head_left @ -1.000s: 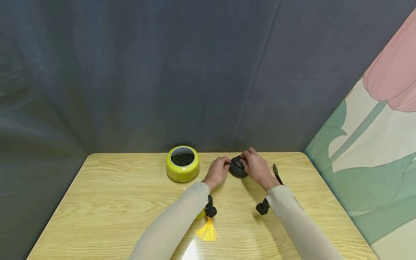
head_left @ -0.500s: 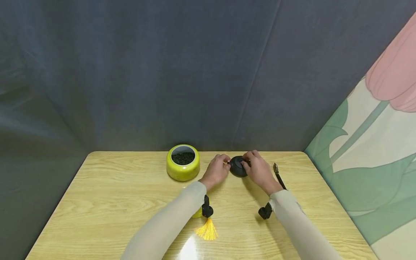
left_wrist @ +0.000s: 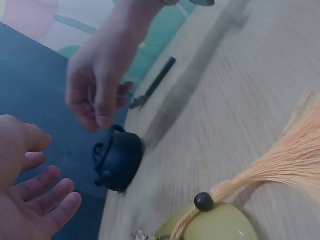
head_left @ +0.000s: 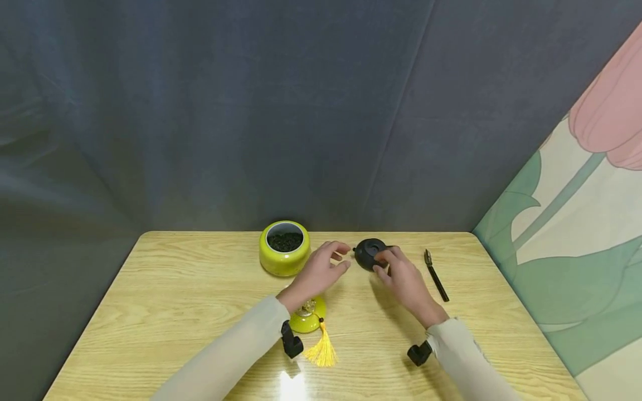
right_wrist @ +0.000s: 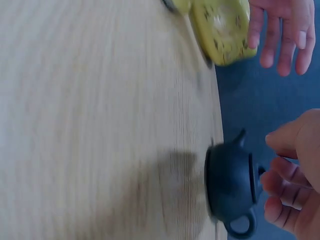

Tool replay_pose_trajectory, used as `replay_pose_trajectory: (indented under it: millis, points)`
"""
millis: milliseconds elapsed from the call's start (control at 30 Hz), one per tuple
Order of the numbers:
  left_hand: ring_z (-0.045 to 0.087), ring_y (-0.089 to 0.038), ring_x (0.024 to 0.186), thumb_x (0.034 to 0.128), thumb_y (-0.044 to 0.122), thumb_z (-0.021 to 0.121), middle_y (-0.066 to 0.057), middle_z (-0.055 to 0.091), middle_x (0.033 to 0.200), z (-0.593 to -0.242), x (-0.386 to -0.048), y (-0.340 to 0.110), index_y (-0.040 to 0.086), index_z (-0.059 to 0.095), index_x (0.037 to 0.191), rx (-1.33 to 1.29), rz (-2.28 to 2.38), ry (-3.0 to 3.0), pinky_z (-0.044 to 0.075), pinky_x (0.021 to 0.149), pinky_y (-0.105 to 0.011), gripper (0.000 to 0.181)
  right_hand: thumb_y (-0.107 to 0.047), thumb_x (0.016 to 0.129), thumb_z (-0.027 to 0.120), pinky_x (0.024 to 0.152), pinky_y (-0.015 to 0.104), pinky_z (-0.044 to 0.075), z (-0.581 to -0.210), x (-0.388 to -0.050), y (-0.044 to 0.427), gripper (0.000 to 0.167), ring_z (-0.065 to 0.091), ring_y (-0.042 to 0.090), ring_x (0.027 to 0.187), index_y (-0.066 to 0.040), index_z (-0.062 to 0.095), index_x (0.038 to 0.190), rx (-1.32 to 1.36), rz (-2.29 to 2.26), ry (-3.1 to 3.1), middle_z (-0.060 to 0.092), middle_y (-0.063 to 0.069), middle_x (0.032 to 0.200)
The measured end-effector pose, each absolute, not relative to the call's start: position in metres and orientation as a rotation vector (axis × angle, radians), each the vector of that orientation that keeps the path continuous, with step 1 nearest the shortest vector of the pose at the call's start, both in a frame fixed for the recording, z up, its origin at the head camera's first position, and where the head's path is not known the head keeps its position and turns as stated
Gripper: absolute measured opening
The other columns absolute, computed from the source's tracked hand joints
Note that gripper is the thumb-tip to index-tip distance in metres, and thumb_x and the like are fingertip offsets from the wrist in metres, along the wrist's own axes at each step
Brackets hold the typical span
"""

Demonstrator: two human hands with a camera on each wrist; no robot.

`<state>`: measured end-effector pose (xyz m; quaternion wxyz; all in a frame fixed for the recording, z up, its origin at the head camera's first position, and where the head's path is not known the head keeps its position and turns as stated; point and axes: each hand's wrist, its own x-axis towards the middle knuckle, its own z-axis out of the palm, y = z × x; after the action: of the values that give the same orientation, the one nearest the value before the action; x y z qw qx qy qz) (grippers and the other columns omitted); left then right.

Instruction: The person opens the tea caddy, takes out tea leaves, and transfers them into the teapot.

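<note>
A small black teapot [head_left: 366, 257] stands lidded near the table's back edge, its spout toward the left. My left hand [head_left: 317, 272] is off to the left of the spout, fingers spread and holding nothing. Just to the right of the teapot is my right hand [head_left: 405, 281], fingers loosely bent. In the left wrist view, a gap shows between the right hand [left_wrist: 102, 75] and the teapot [left_wrist: 121, 162]. Beneath the left forearm lies a yellow-green lid [head_left: 315, 322] with a yellow tassel [head_left: 322, 350], partly hidden by the wrist.
An uncovered yellow-green jar [head_left: 281, 264] of dark dried leaves stands at the back, left of the teapot. A slim black tool with a metal tip [head_left: 437, 278] lies on the right. Behind the wooden table [head_left: 175, 312] hangs a dark curtain [head_left: 261, 122].
My left hand has drawn away from the spout, left and toward me, and its fingers have spread. My right hand has come off the teapot's lid, moving slightly right and nearer.
</note>
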<state>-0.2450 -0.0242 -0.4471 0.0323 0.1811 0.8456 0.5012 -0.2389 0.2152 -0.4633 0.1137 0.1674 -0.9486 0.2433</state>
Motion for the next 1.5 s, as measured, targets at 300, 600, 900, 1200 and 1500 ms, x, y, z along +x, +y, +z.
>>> replay_pose_trajectory:
  millis: [300,600,900,1200,1500]
  points:
    - [0.065,-0.026,0.127,0.1062,0.019,0.066,-0.008,0.066,0.14,-0.435,-0.216,-0.065,0.014,0.064,0.141,0.557,1.698,2.565,0.057,0.106,-0.044,0.036,-0.016,0.099,0.076,0.057,0.02,0.042,-0.463,-0.219,0.183,0.022,0.046,0.004,0.068,-0.005,0.073,0.118,0.567,0.747,-2.785,0.064,0.006,0.111]
    - [0.064,-0.032,0.129,0.1046,0.016,0.068,-0.006,0.064,0.142,-0.434,-0.209,-0.117,0.012,0.066,0.139,0.459,1.811,2.779,0.053,0.112,-0.053,0.034,-0.02,0.097,0.08,0.059,0.018,0.043,-0.469,-0.203,0.142,0.021,0.046,0.0,0.069,-0.008,0.074,0.114,0.732,0.766,-2.786,0.064,0.001,0.106]
    - [0.038,-0.037,0.155,0.0979,0.029,0.078,-0.015,0.044,0.161,-0.457,-0.23,-0.157,0.007,0.05,0.155,0.21,1.593,2.973,0.033,0.13,-0.059,0.067,-0.038,0.103,0.071,0.065,0.02,0.048,-0.482,-0.19,0.107,0.028,0.052,0.003,0.074,-0.015,0.072,0.119,0.905,0.771,-2.869,0.064,-0.005,0.108]
    - [0.033,-0.039,0.159,0.0939,0.035,0.083,-0.017,0.032,0.17,-0.482,-0.243,-0.162,0.005,0.036,0.163,0.184,1.553,2.921,0.03,0.131,-0.06,0.089,-0.033,0.103,0.073,0.068,0.02,0.049,-0.488,-0.189,0.092,0.024,0.053,0.004,0.079,-0.015,0.072,0.119,0.961,0.682,-2.867,0.06,-0.004,0.108]
    - [0.029,-0.036,0.162,0.0947,0.042,0.081,-0.012,0.027,0.173,-0.486,-0.25,-0.16,0.008,0.035,0.165,0.142,1.545,2.909,0.029,0.133,-0.058,0.09,-0.028,0.103,0.072,0.067,0.017,0.048,-0.491,-0.191,0.088,0.019,0.051,0.002,0.077,-0.014,0.073,0.116,1.014,0.71,-2.826,0.059,-0.003,0.108]
